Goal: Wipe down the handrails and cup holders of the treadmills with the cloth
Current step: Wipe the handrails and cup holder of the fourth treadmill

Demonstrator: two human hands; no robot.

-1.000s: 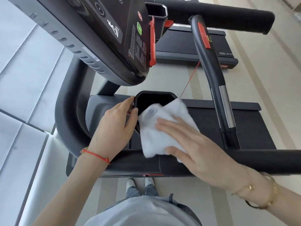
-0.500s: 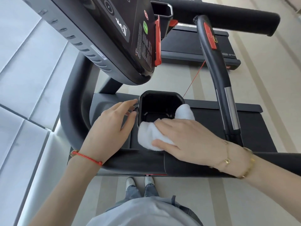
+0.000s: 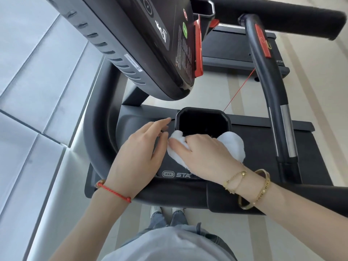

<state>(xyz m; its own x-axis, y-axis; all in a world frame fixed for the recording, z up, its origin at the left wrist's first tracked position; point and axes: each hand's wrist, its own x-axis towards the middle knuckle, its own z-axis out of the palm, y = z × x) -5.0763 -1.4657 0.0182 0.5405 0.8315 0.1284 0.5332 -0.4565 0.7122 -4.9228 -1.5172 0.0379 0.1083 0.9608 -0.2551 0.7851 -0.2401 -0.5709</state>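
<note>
A person leans over the black plastic treadmill console tray (image 3: 135, 127), wiping at the deep, black, eight-sided cup holder (image 3: 202, 122) set into it. The right hand (image 3: 204, 157) grips a bunched white terry cloth (image 3: 234, 146) against the near rim of the cup holder, the thumb lying across the cloth's left lobe and the fingers curled forward over the rim; whether the fingertips reach inside the holder cannot be made out, as the interior is in deep shadow. The cloth bulges out on both sides of that hand, its right lobe resting on the tray just right of the cup holder. The left hand (image 3: 139, 157) lies flat and relaxed on the tray just left of the cup holder, fingers extended toward the rim, holding nothing, its thumb close beside the cloth. A red cord bracelet (image 3: 114, 192) circles the left wrist; gold bracelets (image 3: 250, 187) circle the right. Above the cup holder hangs the tilted dark control panel with a red safety clip (image 3: 198, 48), from which a thin red cord (image 3: 239, 89) runs down toward the holder's far right corner. Right of the cup holder rises a curved black handrail with a silver metal grip sensor (image 3: 288, 132). Nearer than the cup holder, a padded black front handrail (image 3: 169, 193) crosses beneath both wrists.
</note>
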